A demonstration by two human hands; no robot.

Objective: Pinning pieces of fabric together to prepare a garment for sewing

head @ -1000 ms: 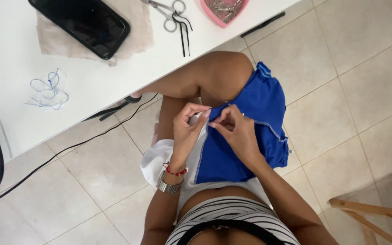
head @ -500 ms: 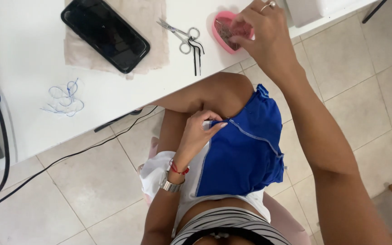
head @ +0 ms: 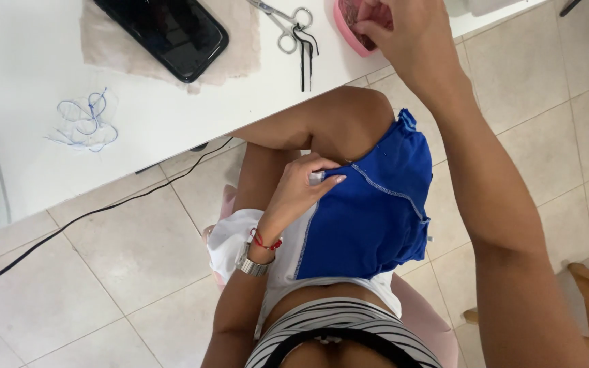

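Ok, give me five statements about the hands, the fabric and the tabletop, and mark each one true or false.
1. The right hand reaches into the pink dish on the white table. True.
2. The left hand pinches the blue fabric on the lap. True.
3. The scissors lie on the floor. False: they lie on the table.
4. The phone rests on a beige cloth. True.
5. The left wrist is bare. False: it wears a watch and red bracelet.

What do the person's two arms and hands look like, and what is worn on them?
Both arms are bare, with no sleeves and no gloves. The left hand has pale, glossy fingernails. Its wrist carries a thin red string bracelet and, just below it, a silver metal wristwatch. The right hand and its forearm show nothing worn.
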